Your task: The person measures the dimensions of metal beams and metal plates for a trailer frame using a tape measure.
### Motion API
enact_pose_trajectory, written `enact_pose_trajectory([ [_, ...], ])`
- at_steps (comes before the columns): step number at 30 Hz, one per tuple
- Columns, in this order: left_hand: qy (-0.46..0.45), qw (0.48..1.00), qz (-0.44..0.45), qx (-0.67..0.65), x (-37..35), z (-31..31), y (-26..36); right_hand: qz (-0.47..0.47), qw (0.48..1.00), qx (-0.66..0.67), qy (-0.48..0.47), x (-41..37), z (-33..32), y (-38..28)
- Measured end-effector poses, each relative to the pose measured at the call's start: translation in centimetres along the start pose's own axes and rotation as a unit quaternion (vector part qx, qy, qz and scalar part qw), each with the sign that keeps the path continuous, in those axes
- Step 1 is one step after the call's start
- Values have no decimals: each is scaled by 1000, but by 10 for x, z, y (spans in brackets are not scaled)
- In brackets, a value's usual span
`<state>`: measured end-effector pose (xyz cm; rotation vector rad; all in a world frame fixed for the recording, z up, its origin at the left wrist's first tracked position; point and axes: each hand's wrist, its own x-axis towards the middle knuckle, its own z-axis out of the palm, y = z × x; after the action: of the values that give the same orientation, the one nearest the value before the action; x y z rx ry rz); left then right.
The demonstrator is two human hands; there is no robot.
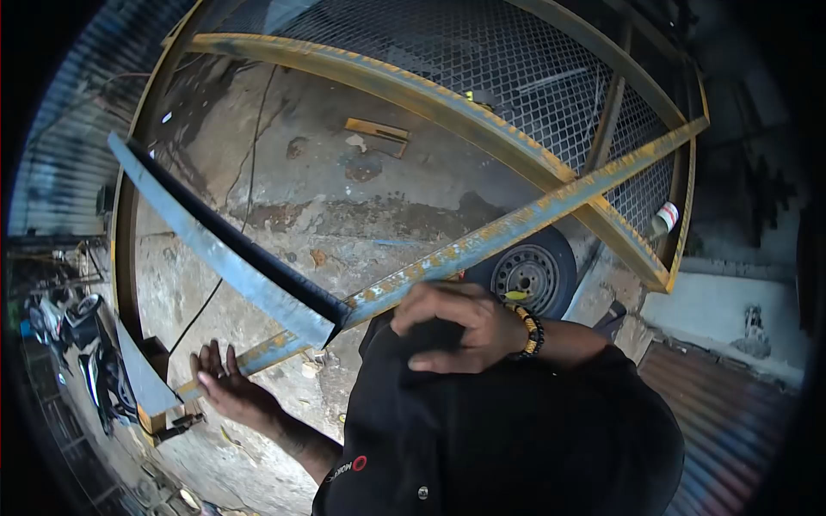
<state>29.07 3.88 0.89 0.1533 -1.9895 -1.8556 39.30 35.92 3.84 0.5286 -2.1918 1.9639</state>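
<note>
My left hand [231,383] is palm up with its fingers spread, close beside the lower left end of a long grey steel bar [482,238] with worn yellow paint. My right hand [456,327], with a black and yellow bracelet on the wrist, is in front of my dark shirt. Its fingers are bent, the thumb is apart from them, and nothing shows in its grasp. A grey steel channel piece [225,262] slants down from the upper left, its lower end overlapping the bar near my right hand. The bar crosses a large yellow-edged metal frame [413,95].
Expanded metal mesh [551,95] fills the frame's far section. A white can [664,218] is near its right corner. Below are a wheel [527,277], a yellow-edged metal piece [379,138] and a dark cable [200,314] on concrete. A motorcycle [105,383] stands left.
</note>
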Motion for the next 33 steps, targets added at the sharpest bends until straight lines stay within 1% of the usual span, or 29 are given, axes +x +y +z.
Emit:
enact_pose_trajectory([
  [1, 20, 1000, -5, -5, 4, -6, 6, -7, 1000, 8, 0, -11, -6, -2],
  [3, 24, 999, 42, 21, 14, -17, 16, 29, 994, 98, -34, -38, -27, 0],
  [5, 30, 994, 98, 34, 25, -14, 30, 49, 994, 96, -18, -58, -48, -5],
  [7, 5, 988, 150, 37, 30, 0, 45, 30, 990, 137, 20, -76, -68, -8],
  [10, -39, 976, 212, 9, 29, 27, 64, -29, 972, 211, 96, -87, -88, -10],
  [13, -45, 962, 265, 40, 25, 40, 71, 6, 979, 84, 187, -85, -107, -19],
  [14, -54, 962, 263, 45, 22, 40, 75, 68, 979, -52, 185, -80, -119, -28],
  [15, -74, 957, 278, 28, 23, 33, 74, 94, 961, -189, 178, -66, -130, -35],
  [16, -57, 958, 280, 26, 22, 28, 74, 134, 935, -277, 177, -52, -138, -40],
  [17, -31, 957, 287, 29, 21, 21, 76, 131, 918, -352, 130, -37, -156, -36],
  [18, -6, 957, 286, 41, 17, 16, 80, 101, 894, -422, 109, -20, -170, -31],
  [19, 26, 956, 287, 52, 14, 13, 85, 152, 887, -429, 79, 1, -183, -29],
  [20, 50, 956, 288, 34, 10, 11, 90, 149, 868, -472, 44, 18, -201, -18],
  [21, 85, 955, 279, 52, 4, 5, 94, 185, 846, -500, 2, 34, -221, -3],
  [22, 100, 951, 284, 68, -4, -2, 100, 236, 836, -494, -29, 48, -243, 18],
  [24, 136, 946, 276, 100, -24, -13, 108, 184, 765, -600, -147, 61, -295, 82],
  [25, 156, 941, 269, 132, -35, -18, 110, 314, 758, -543, -177, 84, -296, 92],
  [26, 174, 937, 257, 162, -45, -27, 113, 302, 739, -553, -237, 94, -306, 116],
  [27, 192, 932, 242, 191, -57, -36, 116, 317, 728, -538, -283, 99, -324, 160],
  [28, 224, 928, 222, 201, -68, -43, 119, 371, 741, -472, -302, 118, -306, 152],
  [29, 251, 919, 205, 223, -80, -51, 123, 359, 780, -407, -313, 120, -311, 177],
  [30, 275, 913, 192, 231, -91, -60, 124, 217, 784, -494, -306, 108, -329, 225],
  [31, 296, 907, 178, 240, -102, -65, 126, 181, 819, -457, -296, 113, -326, 226],
  [32, 318, 899, 170, 250, -109, -67, 128, 210, 839, -420, -276, 118, -325, 227],
  [33, 326, 912, 144, 205, -117, -68, 125, 240, 856, -381, -254, 122, -325, 226],
])
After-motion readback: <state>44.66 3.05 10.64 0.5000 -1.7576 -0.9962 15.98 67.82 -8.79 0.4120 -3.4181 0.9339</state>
